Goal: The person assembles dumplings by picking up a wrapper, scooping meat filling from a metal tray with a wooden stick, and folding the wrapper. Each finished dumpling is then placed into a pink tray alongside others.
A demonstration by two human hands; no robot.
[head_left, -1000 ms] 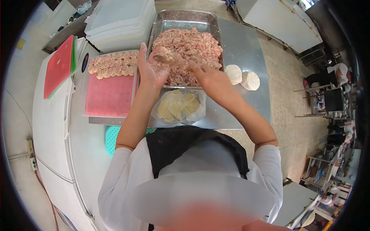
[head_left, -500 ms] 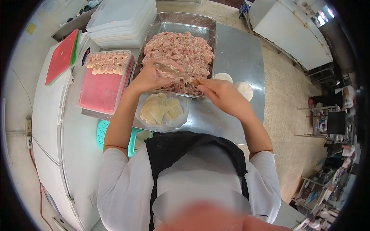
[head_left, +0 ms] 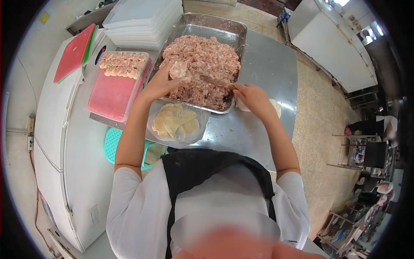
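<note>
A wrapper [head_left: 178, 69], thin, soft and likely tear-prone, lies cupped on the left hand [head_left: 161, 84] fingers; the right hand [head_left: 251, 96] fingers clamp a spatula [head_left: 214, 80] over the filling tray [head_left: 239, 32].

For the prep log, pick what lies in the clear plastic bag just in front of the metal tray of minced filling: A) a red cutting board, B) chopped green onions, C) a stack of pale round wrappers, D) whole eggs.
C: the clear bag holds flat, pale yellow wrappers, lying against the near rim of the metal tray.
</note>
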